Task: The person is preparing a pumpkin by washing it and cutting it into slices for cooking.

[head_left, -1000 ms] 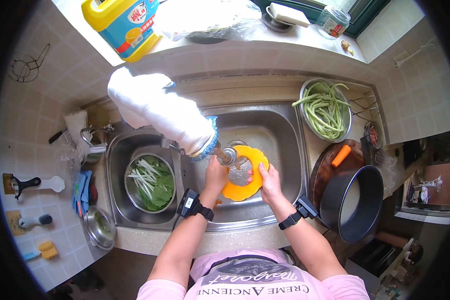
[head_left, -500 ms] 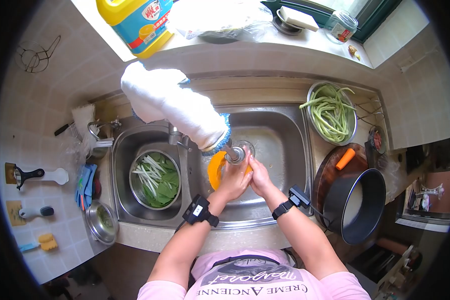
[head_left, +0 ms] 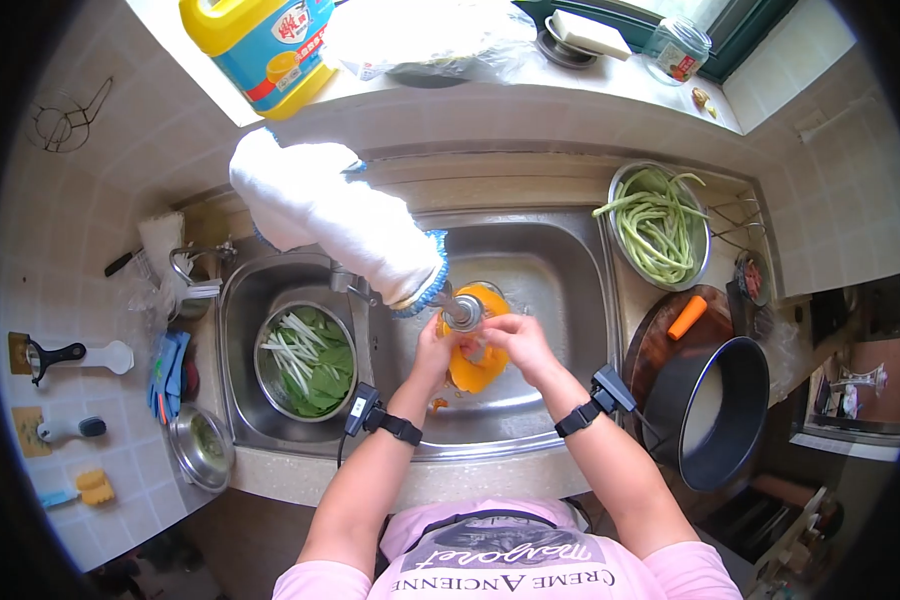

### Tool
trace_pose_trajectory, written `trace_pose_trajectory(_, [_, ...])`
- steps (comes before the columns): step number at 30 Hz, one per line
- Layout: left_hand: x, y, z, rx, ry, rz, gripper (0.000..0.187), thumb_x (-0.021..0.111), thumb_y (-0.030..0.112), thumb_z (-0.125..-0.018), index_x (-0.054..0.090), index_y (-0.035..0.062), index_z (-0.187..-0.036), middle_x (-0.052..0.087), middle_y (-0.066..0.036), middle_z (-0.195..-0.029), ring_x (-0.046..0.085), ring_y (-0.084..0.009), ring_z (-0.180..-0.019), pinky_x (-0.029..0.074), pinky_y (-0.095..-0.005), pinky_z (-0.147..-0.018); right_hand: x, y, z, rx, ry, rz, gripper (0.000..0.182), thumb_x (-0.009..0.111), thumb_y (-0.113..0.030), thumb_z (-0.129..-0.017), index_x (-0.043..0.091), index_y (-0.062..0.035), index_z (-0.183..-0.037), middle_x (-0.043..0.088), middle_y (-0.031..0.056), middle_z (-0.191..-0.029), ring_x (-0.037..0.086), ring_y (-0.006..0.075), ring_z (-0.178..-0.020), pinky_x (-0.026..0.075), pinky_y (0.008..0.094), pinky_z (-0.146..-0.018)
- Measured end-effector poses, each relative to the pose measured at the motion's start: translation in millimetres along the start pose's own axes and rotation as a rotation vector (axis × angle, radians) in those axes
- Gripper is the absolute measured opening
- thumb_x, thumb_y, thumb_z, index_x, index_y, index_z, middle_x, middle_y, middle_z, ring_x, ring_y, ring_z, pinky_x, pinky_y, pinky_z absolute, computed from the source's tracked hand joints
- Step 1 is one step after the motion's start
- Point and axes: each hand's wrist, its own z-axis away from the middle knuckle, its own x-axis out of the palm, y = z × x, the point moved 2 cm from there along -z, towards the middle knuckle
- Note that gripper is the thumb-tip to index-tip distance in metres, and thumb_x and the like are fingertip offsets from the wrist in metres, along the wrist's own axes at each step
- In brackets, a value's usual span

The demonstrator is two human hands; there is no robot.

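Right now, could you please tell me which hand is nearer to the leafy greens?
Left. The left hand is at the left edge of the squash, across the basin divider from the leafy greens; the right hand is farther right, its fingers over the squash's middle.

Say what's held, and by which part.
The orange ring, by its left side, in the left hand; whether the right hand grips it is unclear.

Sink (head_left: 562, 285): smooth metal, satin sheen
Faucet tip (head_left: 464, 312): glossy metal
Faucet cover (head_left: 335, 215): matt white cloth
Jug (head_left: 260, 60), upper left: smooth yellow plastic
Jar (head_left: 676, 52), upper right: clear, glossy
Board (head_left: 654, 335), right: brown wood
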Motion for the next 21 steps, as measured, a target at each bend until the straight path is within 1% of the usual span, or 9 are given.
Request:
trace_pose_trajectory(1, [2, 0, 1, -0.007, 0.081, -0.012, 0.022, 0.052, 0.012, -0.087, 0.049, 0.0036, -0.107, 0.060, -0.009, -0.081, 0.058, -0.0145, -0.060, 0.048, -0.0244, -0.054, -9, -2, 2, -0.046, 0.105, 0.166, 0.019, 0.060, -0.015, -0.081, 0.064, -0.0004, -0.092, 0.058, 0.0139, -0.108, 0.054, 0.0212, -0.101, 0.044, 0.0331, -0.086])
trace_pose_trajectory(4, [-2, 6, 6, -0.133, 0.105, 0.073, 0.022, 0.045, 0.021, -0.091, 0.051, 0.0027, -0.101, 0.060, -0.010, -0.078, 0.059, -0.0156, -0.060, 0.049, -0.0252, -0.053, -40, 20, -1, -0.353, 0.574, 0.821, 0.027, 0.062, -0.017, -0.078, 0.061, -0.0017, -0.101, 0.062, 0.0104, -0.101, 0.059, 0.0203, -0.090, 0.046, 0.0311, -0.080])
trace_pose_trajectory(5, [-5, 6, 5, -0.162, 0.099, 0.019, 0.031, 0.035, 0.029, -0.095, 0.051, 0.0031, -0.099, 0.059, -0.011, -0.074, 0.060, -0.0176, -0.059, 0.050, -0.0265, -0.052, -46, 35, -8, -0.294, 0.562, 0.696, 0.028, 0.061, -0.019, -0.080, 0.060, -0.0021, -0.103, 0.062, 0.0102, -0.099, 0.060, 0.0205, -0.088, 0.047, 0.0312, -0.078])
trace_pose_trajectory(7, [-10, 4, 5, -0.241, 0.098, 0.061, 0.033, 0.031, 0.031, -0.095, 0.050, 0.0035, -0.098, 0.058, -0.011, -0.071, 0.060, -0.0186, -0.059, 0.050, -0.0273, -0.053, -49, 49, -14, -0.176, 0.533, 0.445, 0.031, 0.059, -0.023, -0.083, 0.057, -0.0029, -0.106, 0.062, 0.0096, -0.095, 0.062, 0.0210, -0.082, 0.049, 0.0313, -0.075])
trace_pose_trajectory(10, [-13, 6, 7, -0.339, 0.145, 0.082, 0.037, 0.029, 0.034, -0.096, 0.050, 0.0031, -0.096, 0.057, -0.011, -0.071, 0.059, -0.0193, -0.056, 0.050, -0.0281, -0.053, -44, 44, -5, 0.212, 0.008, -0.392, 0.035, 0.053, -0.030, -0.087, 0.051, -0.0026, -0.110, 0.061, 0.0106, -0.093, 0.063, 0.0216, -0.080, 0.051, 0.0324, -0.071])
trace_pose_trajectory(11, [-13, 7, 7, -0.368, 0.169, 0.082, 0.038, 0.029, 0.035, -0.096, 0.050, 0.0028, -0.095, 0.056, -0.011, -0.071, 0.059, -0.0194, -0.055, 0.050, -0.0282, -0.053, -42, 43, -4, 0.192, -0.027, -0.406, 0.035, 0.051, -0.031, -0.088, 0.051, -0.0023, -0.109, 0.061, 0.0106, -0.092, 0.062, 0.0214, -0.080, 0.051, 0.0323, -0.071])
trace_pose_trajectory(14, [-17, 12, 0, -0.103, 0.222, -0.257, 0.036, 0.033, 0.028, -0.094, 0.049, -0.0013, -0.106, 0.060, -0.016, -0.082, 0.062, -0.0264, -0.070, 0.052, -0.0364, -0.066, -34, 44, -1, 0.146, -0.118, -0.458, 0.035, 0.045, -0.030, -0.091, 0.048, -0.0008, -0.110, 0.061, 0.0113, -0.091, 0.062, 0.0222, -0.081, 0.051, 0.0330, -0.072])
trace_pose_trajectory(17, [-17, 22, -7, 0.362, 0.237, -1.174, 0.040, 0.041, 0.025, -0.090, 0.044, -0.0009, -0.120, 0.053, -0.023, -0.111, 0.053, -0.0350, -0.103, 0.041, -0.0455, -0.090, -26, 45, 2, 0.109, -0.151, -0.541, 0.034, 0.042, -0.026, -0.093, 0.046, 0.0009, -0.113, 0.060, 0.0127, -0.095, 0.061, 0.0246, -0.085, 0.050, 0.0352, -0.077])
trace_pose_trajectory(21, [26, 43, 6, 0.359, 0.248, -1.621, 0.054, 0.051, 0.020, -0.084, 0.033, 0.0030, -0.132, 0.030, -0.025, -0.135, 0.027, -0.0387, -0.126, 0.020, -0.0483, -0.104, -13, 43, 2, 0.069, -0.142, -0.672, 0.032, 0.043, -0.022, -0.092, 0.045, 0.0002, -0.115, 0.058, 0.0126, -0.100, 0.060, 0.0233, -0.089, 0.048, 0.0357, -0.081])
